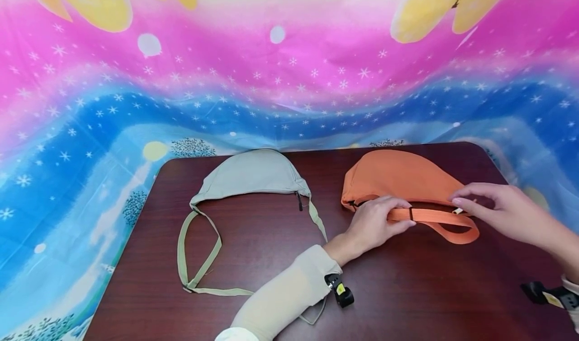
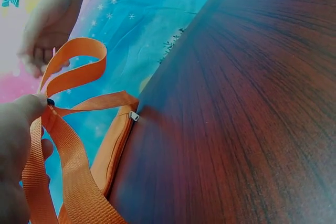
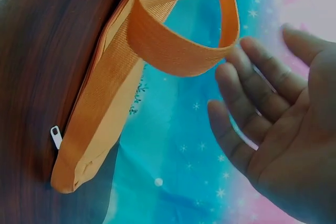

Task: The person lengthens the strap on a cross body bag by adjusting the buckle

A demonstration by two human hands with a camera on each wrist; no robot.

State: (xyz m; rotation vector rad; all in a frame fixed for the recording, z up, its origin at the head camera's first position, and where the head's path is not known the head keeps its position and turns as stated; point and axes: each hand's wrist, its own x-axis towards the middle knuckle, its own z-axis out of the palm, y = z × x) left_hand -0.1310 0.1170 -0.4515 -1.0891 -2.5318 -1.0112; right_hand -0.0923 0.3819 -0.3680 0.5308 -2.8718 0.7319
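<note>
An orange waist bag (image 1: 398, 175) lies at the right of the table, its zipper side facing me. My left hand (image 1: 372, 224) pinches its orange strap (image 1: 441, 217) between thumb and fingers beside the black slider (image 2: 50, 102). Beyond the slider the webbing folds into a loop (image 3: 168, 51). My right hand (image 1: 508, 211) hovers by the bag's right end, close to a pale zipper pull (image 3: 56, 136). In the right wrist view its fingers are spread and relaxed, with fingertips near the loop; whether they touch it I cannot tell.
A grey-green waist bag (image 1: 255, 174) lies on the left of the dark wood table (image 1: 407, 291). Its strap (image 1: 219, 292) trails forward and passes under my left forearm. A colourful snowflake-patterned cloth (image 1: 280, 95) hangs behind the table.
</note>
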